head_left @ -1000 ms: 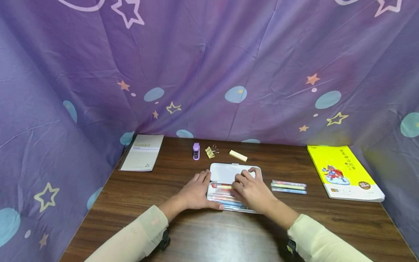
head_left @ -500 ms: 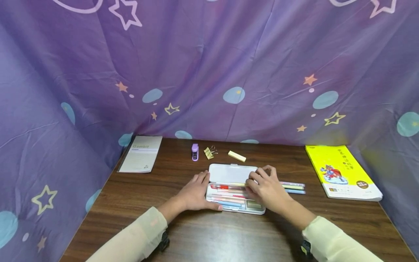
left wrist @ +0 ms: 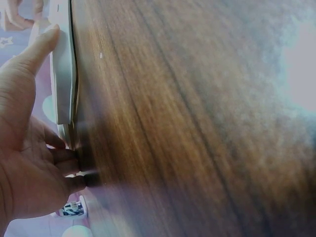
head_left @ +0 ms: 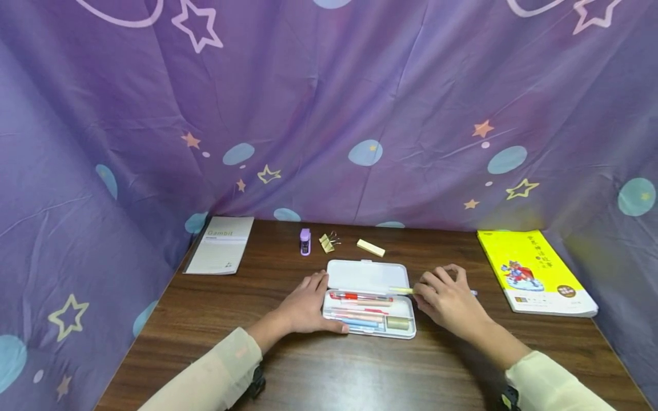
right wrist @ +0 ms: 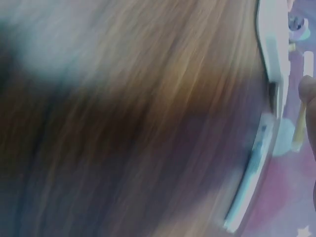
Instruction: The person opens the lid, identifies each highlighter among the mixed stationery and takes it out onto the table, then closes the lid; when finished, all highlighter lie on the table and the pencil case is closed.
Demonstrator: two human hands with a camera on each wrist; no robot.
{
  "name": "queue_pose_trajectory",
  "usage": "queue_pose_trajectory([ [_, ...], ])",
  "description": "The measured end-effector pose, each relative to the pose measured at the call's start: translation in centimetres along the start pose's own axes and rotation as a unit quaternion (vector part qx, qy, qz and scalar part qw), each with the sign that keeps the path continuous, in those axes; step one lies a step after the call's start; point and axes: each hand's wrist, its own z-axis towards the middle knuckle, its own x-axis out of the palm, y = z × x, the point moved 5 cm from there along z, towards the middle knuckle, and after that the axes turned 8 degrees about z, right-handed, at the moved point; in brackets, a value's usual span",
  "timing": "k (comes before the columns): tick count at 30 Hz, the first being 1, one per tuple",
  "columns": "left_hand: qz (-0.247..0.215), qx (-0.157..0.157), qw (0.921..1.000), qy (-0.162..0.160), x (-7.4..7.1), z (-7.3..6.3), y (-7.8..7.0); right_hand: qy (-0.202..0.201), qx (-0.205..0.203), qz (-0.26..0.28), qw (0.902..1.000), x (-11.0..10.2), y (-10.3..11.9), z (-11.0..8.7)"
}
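A white pencil case (head_left: 360,278) lies open-lidded on the table in the head view. My left hand (head_left: 303,306) grips its left end, thumb at the front edge and fingers along the left side. Inside lie a red pen (head_left: 354,296), a light blue pen (head_left: 362,322) and a beige block (head_left: 398,323) in a small compartment. Right of the case, my right hand (head_left: 446,298) pinches a slim yellow pen (head_left: 402,290), whose end overlaps the lid's corner. The right wrist view shows that pen beside the thumb (right wrist: 307,89). Below it, a blue pen (right wrist: 249,175) lies on the table.
Behind the case stand a purple stapler (head_left: 305,242), a gold binder clip (head_left: 327,242) and a pale yellow bar (head_left: 370,248). A notebook (head_left: 220,245) lies at the back left, a yellow book (head_left: 534,274) at the right. A purple curtain (head_left: 329,114) hangs behind the table.
My right hand has moved right from over the case, bringing the yellow pen out with it, and now covers most of the pens lying on the table. My left hand has stayed at the case.
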Motion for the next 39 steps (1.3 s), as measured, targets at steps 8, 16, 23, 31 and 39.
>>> queue_pose_trajectory([
  [8,-0.002,0.001,1.0000,-0.004,0.1,0.0,0.0,0.016,0.022,-0.005,0.9996,-0.9,-1.8,-2.7],
  [16,-0.002,-0.001,1.0000,-0.003,0.1,0.1,0.0,0.008,0.034,-0.020,0.9992,-1.1,-2.7,-5.1],
  [23,-0.001,-0.003,1.0000,0.000,0.2,0.1,0.0,0.004,0.033,-0.014,0.9994,-1.0,-2.9,-6.3],
  [31,0.003,-0.003,1.0000,-0.001,0.1,0.0,0.0,0.011,0.032,-0.008,0.9994,-0.5,-3.0,-7.1],
  [39,-0.001,-0.003,1.0000,-0.001,0.1,0.1,0.0,0.008,0.031,-0.007,0.9995,-0.2,-3.1,-7.3],
])
